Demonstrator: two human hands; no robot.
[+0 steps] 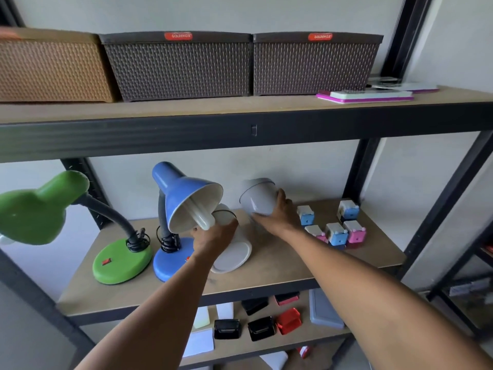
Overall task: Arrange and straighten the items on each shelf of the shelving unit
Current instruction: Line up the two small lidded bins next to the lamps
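On the middle shelf [280, 273] my left hand [213, 237] grips a white cylindrical container [233, 253] that is tilted, its flat end facing me. My right hand [277, 214] holds a second white container [257, 196], lifted and tipped above the shelf board. A blue desk lamp [184, 198] stands just left of my left hand, its shade almost touching the container. A green desk lamp [40, 209] stands further left.
Several small blue and pink boxes [338, 231] sit at the right of the middle shelf. Three woven baskets [178, 68] and flat purple-edged items [365, 97] line the top shelf. Black and red small objects [261, 327] lie on the shelf below.
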